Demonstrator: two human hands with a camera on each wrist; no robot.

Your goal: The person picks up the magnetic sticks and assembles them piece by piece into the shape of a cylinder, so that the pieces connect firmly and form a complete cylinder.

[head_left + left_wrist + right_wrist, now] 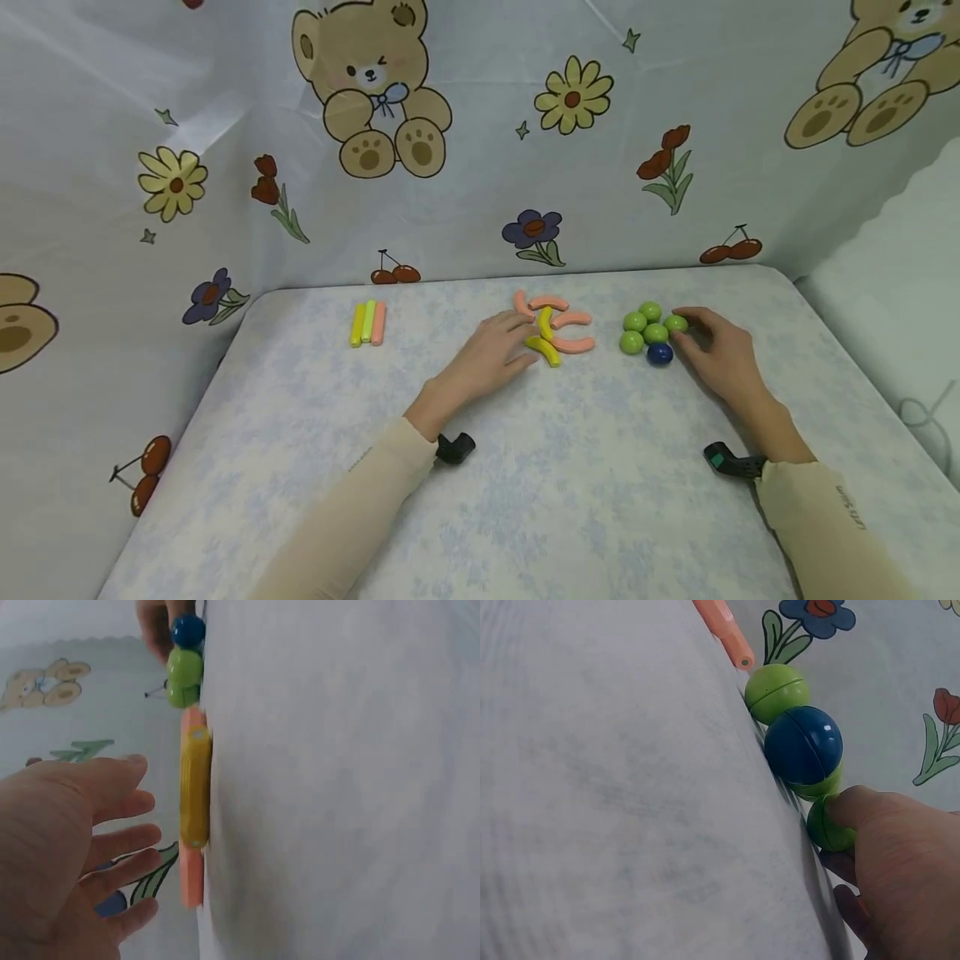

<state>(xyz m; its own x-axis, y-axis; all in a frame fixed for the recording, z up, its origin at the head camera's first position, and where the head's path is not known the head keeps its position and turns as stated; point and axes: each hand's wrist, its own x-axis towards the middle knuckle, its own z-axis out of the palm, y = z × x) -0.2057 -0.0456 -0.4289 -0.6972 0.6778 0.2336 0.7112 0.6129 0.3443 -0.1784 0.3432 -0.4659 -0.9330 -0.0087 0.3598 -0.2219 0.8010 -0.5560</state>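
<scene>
My right hand [717, 354] pinches a green ball [676, 323] at the right side of a small cluster. In the right wrist view the thumb lies on that green ball [831, 825]. Beside it sit several other green balls [634, 322] and one dark blue ball [660, 354], each with a seam round it. My left hand [491, 354] hovers at the left of a loose group of curved pink pieces [573, 345] and two curved yellow pieces [543, 351]. Its fingers are spread and relaxed in the left wrist view, with the palm [45, 847] holding nothing.
At the back left, a yellow stick [357, 325], a yellow-green stick [368, 322] and a pink stick [378, 323] lie side by side. Behind the pale blue-white table [525, 500] hangs a cloth [480, 167] printed with bears and flowers. A thin cable [926, 414] shows at the right.
</scene>
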